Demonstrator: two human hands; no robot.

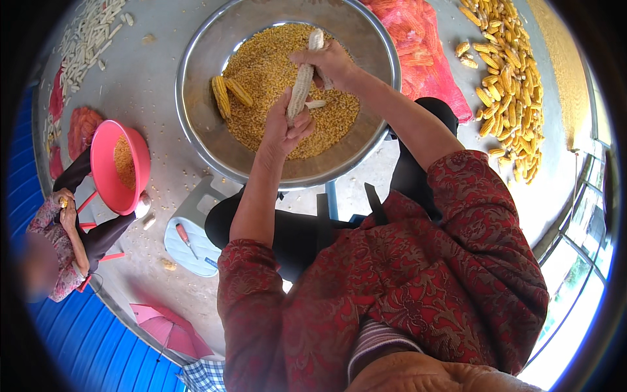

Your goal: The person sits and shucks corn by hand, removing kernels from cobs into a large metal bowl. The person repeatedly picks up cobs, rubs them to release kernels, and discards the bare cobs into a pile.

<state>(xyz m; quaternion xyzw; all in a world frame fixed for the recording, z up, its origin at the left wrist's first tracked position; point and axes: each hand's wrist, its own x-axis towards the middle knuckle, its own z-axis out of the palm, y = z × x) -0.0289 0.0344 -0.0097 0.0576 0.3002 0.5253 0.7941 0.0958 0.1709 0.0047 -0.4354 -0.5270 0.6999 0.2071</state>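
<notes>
My left hand [285, 125] is closed round the lower end of a pale, stripped corn cob [302, 90], tilted above the kernels. My right hand [332, 64] is closed round a second whitish cob [316, 40], whose top sticks out past the fingers. The two cobs cross or touch near my right thumb; exactly how is hidden by the fingers. A short pale cob piece [316, 104] shows beside my left fingers; whether it is held or lying there I cannot tell. Below is a wide steel basin [191, 124] with loose yellow kernels [261, 59] and two yellow ears [222, 97] at its left.
Right of the basin are a red mesh sack [418, 59] and a heap of corn ears [509, 91]. Stripped cobs [88, 39] lie far left. A co-worker [68, 228] sits by a pink tub [145, 163]. A screwdriver [185, 236] rests on a padded stool [179, 251].
</notes>
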